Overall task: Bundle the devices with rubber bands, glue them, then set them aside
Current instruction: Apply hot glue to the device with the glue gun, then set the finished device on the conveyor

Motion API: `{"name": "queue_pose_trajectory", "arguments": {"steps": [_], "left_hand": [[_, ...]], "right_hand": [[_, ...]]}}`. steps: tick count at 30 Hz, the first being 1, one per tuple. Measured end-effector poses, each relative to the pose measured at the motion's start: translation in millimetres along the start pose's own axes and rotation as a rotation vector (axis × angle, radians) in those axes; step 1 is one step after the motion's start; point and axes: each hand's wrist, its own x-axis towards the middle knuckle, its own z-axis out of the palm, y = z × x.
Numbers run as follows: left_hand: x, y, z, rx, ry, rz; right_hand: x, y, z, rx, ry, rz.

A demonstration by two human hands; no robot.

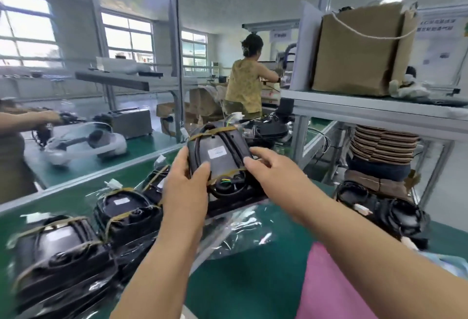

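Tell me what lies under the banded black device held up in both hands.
Below the device a flat black piece juts out, lying on crinkled clear plastic film over the green table. The device and left hand cover the rest of that piece.
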Motion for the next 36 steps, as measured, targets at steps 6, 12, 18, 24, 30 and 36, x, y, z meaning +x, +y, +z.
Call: {"name": "queue_pose_trajectory", "arguments": {"steps": [6, 12, 18, 24, 30, 36], "left_hand": [[60.8, -6.2, -47.6, -0.025, 0.251, 0.020], [86.5, -34.8, -71.3, 0.050, 0.338, -0.075], [95.5, -62.4, -80.7, 0.112, 0.365, -0.154], [94.1, -60.0, -85.5, 0.148, 0.377, -0.073], [82.5, -43.3, -82.6, 0.111, 0.465, 0.157], [24.3, -28.6, -1.6, 0.027, 0.178, 0.244]], "right_hand": [[55.6, -33.8, 63.5, 0.118, -0.165, 0.001], [92.2, -34.0, 114.6, 0.207, -0.290, 0.182], [102.0, -20.4, 146.4, 0.212, -0.338, 0.265], [97.2, -10.8, 156.2, 0.082, -0.344, 0.150], [71.8, 11.9, 119.8, 0.107, -0.067, 0.046], [36.2, 57.9, 64.9, 0.238, 0.128, 0.161]]}}
